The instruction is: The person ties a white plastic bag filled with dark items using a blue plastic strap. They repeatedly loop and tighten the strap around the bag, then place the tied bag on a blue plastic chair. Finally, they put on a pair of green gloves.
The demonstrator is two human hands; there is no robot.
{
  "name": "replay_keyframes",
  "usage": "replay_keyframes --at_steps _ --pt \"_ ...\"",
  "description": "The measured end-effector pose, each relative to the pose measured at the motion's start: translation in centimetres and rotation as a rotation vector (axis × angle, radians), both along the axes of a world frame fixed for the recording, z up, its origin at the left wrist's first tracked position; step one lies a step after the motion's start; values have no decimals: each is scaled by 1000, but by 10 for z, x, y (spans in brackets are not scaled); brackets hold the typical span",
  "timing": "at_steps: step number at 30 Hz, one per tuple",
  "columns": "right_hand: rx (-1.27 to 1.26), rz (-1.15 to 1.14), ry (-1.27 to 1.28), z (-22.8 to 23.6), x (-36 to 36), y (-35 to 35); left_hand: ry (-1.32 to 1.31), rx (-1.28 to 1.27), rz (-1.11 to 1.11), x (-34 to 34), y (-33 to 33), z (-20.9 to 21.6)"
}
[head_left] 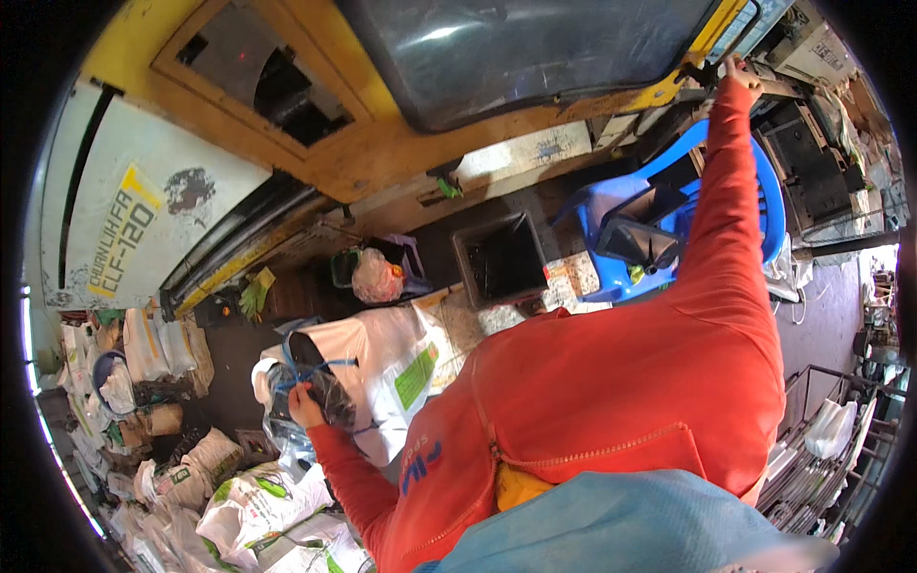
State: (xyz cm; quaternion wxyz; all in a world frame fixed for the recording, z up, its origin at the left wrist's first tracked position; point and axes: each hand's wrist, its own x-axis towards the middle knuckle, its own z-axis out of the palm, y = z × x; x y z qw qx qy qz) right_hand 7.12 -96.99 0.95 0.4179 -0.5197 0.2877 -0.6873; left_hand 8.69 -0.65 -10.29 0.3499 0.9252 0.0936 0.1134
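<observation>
Stretched far up to the right, my right hand (742, 78) is closed round a dark handle (705, 74) at the edge of a yellow machine door (382, 172). The door has a large dark window (525, 57). At the lower left, the fingers of my left hand (306, 406) are bent against a dark plastic bag (330, 393). Blue cord (298, 368) is tied about this bag, and beside it lies a white sack (382, 368) with a green patch. My fingertips are small here, so the exact grip on the bag is hard to make out.
A blue plastic chair (769, 196) carries dark trays (640, 239). Left of it are a black square bin (501, 263) and a basket (414, 263) with a pinkish bag (377, 277). Several filled sacks (263, 501) crowd the lower left. Metal racking (831, 458) stands at right.
</observation>
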Motion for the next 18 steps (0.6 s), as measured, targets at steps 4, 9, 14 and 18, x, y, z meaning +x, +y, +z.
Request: replay_keyframes --at_steps 4,9,14,18 --pt "238 255 584 25 32 -97 -6 -110 -15 0 3 0" --pt "305 -30 270 -2 60 -79 -22 -36 -8 0 5 -4" --pt "183 -58 451 7 70 4 5 -111 40 3 6 -5" --pt "159 25 411 3 92 99 63 72 2 7 9 -4"
